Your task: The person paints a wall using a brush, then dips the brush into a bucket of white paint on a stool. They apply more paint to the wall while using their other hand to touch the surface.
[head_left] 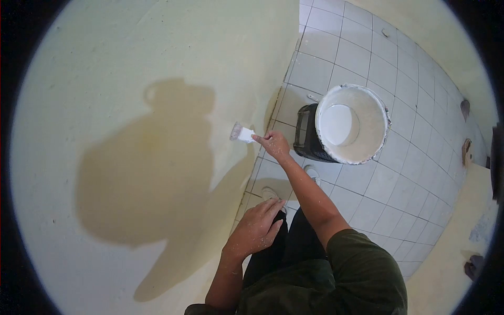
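My right hand (275, 144) is closed around the handle of a paintbrush (243, 133), its pale bristles pointing left at the cream wall (105, 47). The bristles overlap the wall surface in this view. Lower down, my left hand (257, 227) is held over my dark trouser leg, fingers stretched out and nothing in it. White specks dot both hands. To the right of the brush, a large bucket (370, 116) with a paint-crusted rim has white paint (337, 125) at its bottom. A black stool or crate (311, 137) shows beneath the bucket.
Light square tiles (362, 210) cover the floor between two walls. My shoes (312, 173) stand just below the black support. A small light-coloured tool (313, 98) lies by the bucket. Brown objects (465, 152) sit along the far right edge. My shadow (152, 173) falls across the wall.
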The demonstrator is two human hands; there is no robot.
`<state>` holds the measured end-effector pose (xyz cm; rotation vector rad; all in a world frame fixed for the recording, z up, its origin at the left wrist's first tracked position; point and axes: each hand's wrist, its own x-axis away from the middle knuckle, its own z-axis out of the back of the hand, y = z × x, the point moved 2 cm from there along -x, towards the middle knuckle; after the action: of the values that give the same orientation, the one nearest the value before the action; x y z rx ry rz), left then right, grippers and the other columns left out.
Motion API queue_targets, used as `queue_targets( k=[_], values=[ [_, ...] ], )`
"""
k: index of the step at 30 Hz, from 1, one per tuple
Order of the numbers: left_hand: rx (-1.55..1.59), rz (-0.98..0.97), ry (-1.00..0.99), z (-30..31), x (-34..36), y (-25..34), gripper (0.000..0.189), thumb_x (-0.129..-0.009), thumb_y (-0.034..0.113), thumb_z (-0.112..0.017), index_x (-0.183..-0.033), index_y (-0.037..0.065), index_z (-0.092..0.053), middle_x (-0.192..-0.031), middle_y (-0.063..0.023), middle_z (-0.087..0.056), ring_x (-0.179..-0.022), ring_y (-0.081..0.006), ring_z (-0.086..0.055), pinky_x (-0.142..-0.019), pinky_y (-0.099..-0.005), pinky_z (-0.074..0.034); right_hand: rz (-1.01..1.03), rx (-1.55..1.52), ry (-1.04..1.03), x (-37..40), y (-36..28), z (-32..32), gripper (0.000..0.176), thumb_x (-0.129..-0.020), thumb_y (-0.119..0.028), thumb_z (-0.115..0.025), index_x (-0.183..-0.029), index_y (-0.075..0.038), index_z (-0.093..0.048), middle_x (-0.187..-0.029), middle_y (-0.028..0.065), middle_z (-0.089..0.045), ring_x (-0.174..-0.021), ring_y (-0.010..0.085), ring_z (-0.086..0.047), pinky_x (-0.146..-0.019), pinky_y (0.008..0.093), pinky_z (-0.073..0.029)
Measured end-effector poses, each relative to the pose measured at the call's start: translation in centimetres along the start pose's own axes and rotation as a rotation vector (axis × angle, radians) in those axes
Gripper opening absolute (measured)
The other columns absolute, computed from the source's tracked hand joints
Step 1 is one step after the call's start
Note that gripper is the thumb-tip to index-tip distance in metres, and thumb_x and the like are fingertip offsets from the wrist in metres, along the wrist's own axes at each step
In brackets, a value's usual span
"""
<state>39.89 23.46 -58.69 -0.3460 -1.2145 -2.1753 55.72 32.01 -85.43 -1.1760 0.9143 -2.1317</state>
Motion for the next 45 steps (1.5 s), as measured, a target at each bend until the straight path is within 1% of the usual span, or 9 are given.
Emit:
queue_targets(
  k=[5, 11, 17, 20, 26, 31, 35, 38, 45],
  values=[
    [-0.005, 0.010, 0.012, 0.2, -1.5, 0.0, 0.054, -0.100, 0.019, -0.060, -0.151, 0.007, -0.048, -0.151, -0.0212, -0.052, -0.135, -0.0399, -0.052, -0.115, -0.0480, -0.040, -0.105, 0.125, -0.036, -1.9, 1.4, -0.2, 0.061, -0.073, -0.066, -0.084, -0.077, -0.006, -0.072, -0.073, 0.0142, -0.070, -0.075, 0.0310, -0.072, -0.068, 0.0452, -0.055],
    [-0.022, 0.049, 0.021, 0.5, -3.1, 0.7, 0.054, -0.099, 0.019, -0.059, -0.151, 0.007, -0.048, -0.151, -0.0204, -0.052, -0.135, -0.0402, -0.052, -0.115, -0.0484, -0.040, -0.055, 0.457, 0.056, -5.2, 6.7, -1.8, 0.056, -0.079, -0.060, -0.080, -0.089, -0.006, -0.075, -0.092, 0.0198, -0.075, -0.091, 0.0386, -0.073, -0.075, 0.0486, -0.057],
    [0.019, 0.031, 0.018, 0.4, -3.6, 0.7, 0.054, -0.098, 0.016, -0.061, -0.150, 0.007, -0.049, -0.150, -0.0214, -0.052, -0.136, -0.0406, -0.051, -0.116, -0.0482, -0.039, -0.105, 0.361, 0.047, -5.2, 3.8, -0.7, 0.048, -0.083, -0.057, -0.076, -0.094, -0.010, -0.076, -0.094, 0.0169, -0.075, -0.090, 0.0397, -0.072, -0.074, 0.0478, -0.057],
    [0.012, 0.022, 0.036, 0.9, -3.0, 1.0, 0.055, -0.097, 0.015, -0.061, -0.150, 0.005, -0.048, -0.150, -0.0218, -0.052, -0.136, -0.0411, -0.051, -0.116, -0.0483, -0.039, 0.023, 0.319, 0.164, -4.2, 0.4, 0.4, 0.043, -0.080, -0.051, -0.080, -0.077, -0.008, -0.074, -0.080, 0.0178, -0.073, -0.078, 0.0390, -0.072, -0.070, 0.0503, -0.055],
    [0.003, 0.014, 0.029, 0.5, -1.4, 0.5, 0.055, -0.097, 0.017, -0.060, -0.149, 0.004, -0.048, -0.150, -0.0236, -0.052, -0.135, -0.0418, -0.052, -0.116, -0.0496, -0.039, 0.112, 0.266, 0.237, 1.3, -6.5, 3.8, 0.046, -0.078, -0.055, -0.082, -0.069, -0.011, -0.071, -0.069, 0.0120, -0.070, -0.067, 0.0333, -0.071, -0.061, 0.0454, -0.053],
    [-0.045, -0.017, -0.030, -0.1, -0.6, 0.4, 0.054, -0.098, 0.018, -0.059, -0.148, 0.002, -0.048, -0.149, -0.0247, -0.052, -0.133, -0.0431, -0.053, -0.115, -0.0496, -0.039, 0.165, -0.037, 0.236, 6.8, -10.5, 8.1, 0.051, -0.076, -0.058, -0.084, -0.068, -0.009, -0.069, -0.061, 0.0087, -0.066, -0.058, 0.0264, -0.066, -0.058, 0.0417, -0.051],
    [-0.051, -0.030, -0.032, -0.7, 0.3, 0.0, 0.053, -0.098, 0.017, -0.059, -0.147, 0.001, -0.048, -0.149, -0.0251, -0.052, -0.132, -0.0440, -0.054, -0.115, -0.0497, -0.040, 0.265, -0.297, 0.145, 7.6, -10.1, 8.8, 0.054, -0.076, -0.058, -0.084, -0.067, -0.008, -0.068, -0.060, 0.0077, -0.064, -0.058, 0.0238, -0.064, -0.060, 0.0393, -0.051],
    [-0.026, -0.043, -0.039, -0.6, 1.2, -0.5, 0.052, -0.098, 0.016, -0.059, -0.147, 0.000, -0.048, -0.148, -0.0254, -0.052, -0.133, -0.0439, -0.052, -0.116, -0.0497, -0.039, 0.224, -0.079, 0.144, 6.5, -9.7, 7.2, 0.056, -0.076, -0.060, -0.084, -0.066, -0.007, -0.067, -0.061, 0.0075, -0.064, -0.060, 0.0246, -0.065, -0.063, 0.0397, -0.052],
    [-0.029, 0.000, 0.018, 0.1, 4.0, -1.9, 0.053, -0.098, 0.016, -0.060, -0.147, 0.000, -0.048, -0.148, -0.0248, -0.053, -0.137, -0.0429, -0.049, -0.118, -0.0480, -0.038, 0.051, -0.028, -0.035, -0.3, -2.5, 1.6, 0.055, -0.072, -0.062, -0.085, -0.071, -0.009, -0.071, -0.070, 0.0106, -0.069, -0.072, 0.0294, -0.069, -0.071, 0.0420, -0.054]
  ],
)
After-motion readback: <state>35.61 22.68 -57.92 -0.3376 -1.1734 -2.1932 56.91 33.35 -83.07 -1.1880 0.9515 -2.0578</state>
